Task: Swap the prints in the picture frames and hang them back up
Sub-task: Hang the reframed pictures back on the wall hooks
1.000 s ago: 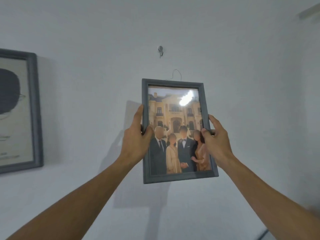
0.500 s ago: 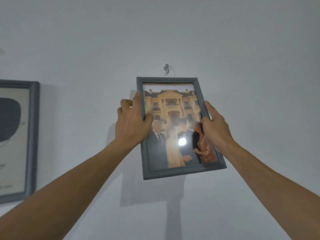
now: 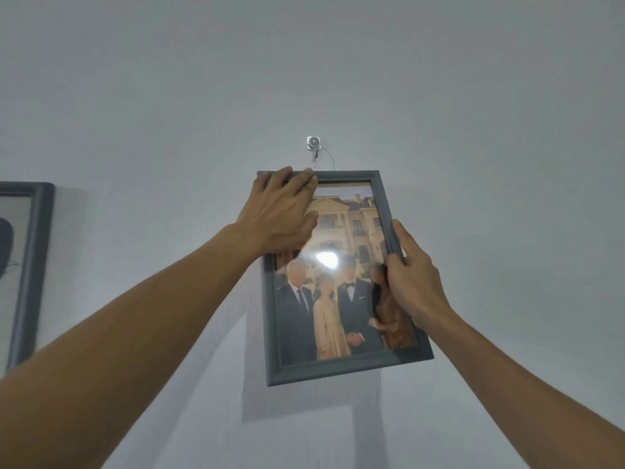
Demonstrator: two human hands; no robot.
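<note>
A grey picture frame [image 3: 341,365] with a photo of several people before a pale building is held against the white wall. Its thin hanging wire [image 3: 326,157] loops up to a small metal wall hook [image 3: 314,145] just above the frame's top edge. My left hand [image 3: 282,211] lies over the frame's top left corner, fingertips at the wire's left end. My right hand [image 3: 412,282] grips the frame's right edge at mid height, thumb on the glass. A lamp glare sits on the glass.
A second grey frame [image 3: 32,265] with a dark drawing hangs on the wall at the far left, cut off by the image edge. The surrounding wall is bare white.
The frame has risen toward the hook and its wire now reaches the hook. My left hand slid from the frame's left edge up to its top left corner.
</note>
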